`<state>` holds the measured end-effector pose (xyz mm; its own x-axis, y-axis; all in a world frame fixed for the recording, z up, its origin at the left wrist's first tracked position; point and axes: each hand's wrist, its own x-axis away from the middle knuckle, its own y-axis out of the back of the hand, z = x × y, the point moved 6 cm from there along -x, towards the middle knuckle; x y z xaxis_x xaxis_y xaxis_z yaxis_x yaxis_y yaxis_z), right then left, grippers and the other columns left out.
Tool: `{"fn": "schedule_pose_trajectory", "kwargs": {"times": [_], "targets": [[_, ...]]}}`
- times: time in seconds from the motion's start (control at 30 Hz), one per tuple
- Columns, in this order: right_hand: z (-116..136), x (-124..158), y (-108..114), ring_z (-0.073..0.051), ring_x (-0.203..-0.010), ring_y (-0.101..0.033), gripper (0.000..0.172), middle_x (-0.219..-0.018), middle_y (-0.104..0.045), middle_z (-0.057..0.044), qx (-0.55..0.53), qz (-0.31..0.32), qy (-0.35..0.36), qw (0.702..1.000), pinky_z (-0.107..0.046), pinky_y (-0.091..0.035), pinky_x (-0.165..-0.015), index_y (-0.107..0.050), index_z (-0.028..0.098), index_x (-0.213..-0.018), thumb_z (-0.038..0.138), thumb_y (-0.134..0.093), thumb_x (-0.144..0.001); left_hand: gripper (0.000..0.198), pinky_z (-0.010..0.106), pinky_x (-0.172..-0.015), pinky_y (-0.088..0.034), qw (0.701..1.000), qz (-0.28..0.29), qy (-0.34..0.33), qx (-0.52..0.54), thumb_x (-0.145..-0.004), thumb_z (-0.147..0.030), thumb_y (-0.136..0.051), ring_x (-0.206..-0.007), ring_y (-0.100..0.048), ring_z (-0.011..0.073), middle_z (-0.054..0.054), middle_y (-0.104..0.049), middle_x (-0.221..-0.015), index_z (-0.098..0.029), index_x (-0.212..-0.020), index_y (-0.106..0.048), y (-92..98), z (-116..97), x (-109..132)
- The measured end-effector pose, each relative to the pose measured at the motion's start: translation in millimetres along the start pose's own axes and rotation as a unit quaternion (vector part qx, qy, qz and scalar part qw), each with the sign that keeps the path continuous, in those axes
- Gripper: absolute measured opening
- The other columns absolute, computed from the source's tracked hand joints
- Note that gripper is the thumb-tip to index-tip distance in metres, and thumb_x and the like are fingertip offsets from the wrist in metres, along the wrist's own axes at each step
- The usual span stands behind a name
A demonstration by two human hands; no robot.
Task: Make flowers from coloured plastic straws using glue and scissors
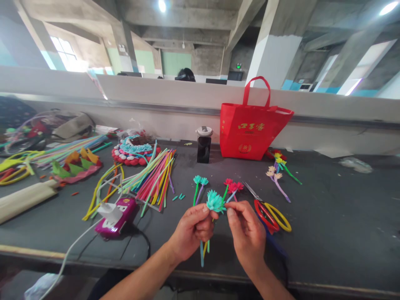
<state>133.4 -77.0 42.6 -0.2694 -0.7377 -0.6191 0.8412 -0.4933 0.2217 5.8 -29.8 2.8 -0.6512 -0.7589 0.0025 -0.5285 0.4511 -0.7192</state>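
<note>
A turquoise pipe-cleaner flower [215,201] is pinched between the thumb and fingers of my left hand [196,223]. At the flower's right edge, the thumb and forefinger of my right hand [246,229] close on a small green-turquoise petal or leaf. Several stems [202,253] stick out below my left hand; whether they belong to this flower I cannot tell. Just behind lie two small turquoise flowers [200,181] on green and purple stems, and red flowers [233,186]. To the right of my right hand rest scissors [271,214] with red and yellow handles, their blades slightly apart.
Loose coloured pipe cleaners [156,175] spread left of centre, beside a purple power box [117,218] with a white plug. A phone [204,150] leans on a white-lidded cup [204,131]. A red bag [253,129] stands at the back; finished flowers [276,177] lie in front of it.
</note>
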Motion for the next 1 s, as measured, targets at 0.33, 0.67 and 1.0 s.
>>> {"fn": "schedule_pose_trajectory", "kwargs": {"times": [0.33, 0.67, 1.0], "targets": [[-55, -35, 75, -0.021, -0.076, -0.062, 0.029, -0.089, -0.065, -0.007, 0.242, -0.063, -0.021, 0.968, -0.037, -0.051, -0.074, -0.066, 0.018, -0.101, 0.042, -0.057, -0.088, 0.031, 0.021, -0.045, -0.013, 0.997, -0.042, -0.046, -0.044, -0.079, -0.038, -0.076, -0.046, -0.016, 0.0042, -0.010, -0.022, -0.053, -0.014, -0.070, -0.058, -1.0, -13, 2], [-98, -15, 120, -0.023, -0.082, -0.067, 0.038, -0.100, -0.071, -0.009, 0.196, -0.049, -0.169, 0.965, -0.039, -0.054, -0.081, -0.070, 0.020, -0.101, 0.051, -0.060, -0.082, 0.032, 0.021, -0.047, -0.017, 0.974, -0.125, -0.107, -0.159, -0.078, -0.041, -0.077, -0.051, -0.020, 0.0060, -0.009, -0.028, -0.055, -0.016, -0.069, -0.059, 8.6, -10, 2], [-22, -11, 11, -0.020, -0.097, -0.065, 0.030, -0.106, -0.066, -0.004, -0.125, 0.099, -0.107, 0.981, -0.032, -0.054, -0.086, -0.062, 0.026, -0.117, 0.034, -0.066, -0.088, 0.022, 0.022, -0.065, -0.042, 0.938, -0.119, -0.142, -0.292, -0.078, -0.039, -0.077, -0.068, -0.052, 0.0117, 0.001, -0.068, -0.074, -0.018, -0.087, -0.079, 4.9, -11, 4]]}}
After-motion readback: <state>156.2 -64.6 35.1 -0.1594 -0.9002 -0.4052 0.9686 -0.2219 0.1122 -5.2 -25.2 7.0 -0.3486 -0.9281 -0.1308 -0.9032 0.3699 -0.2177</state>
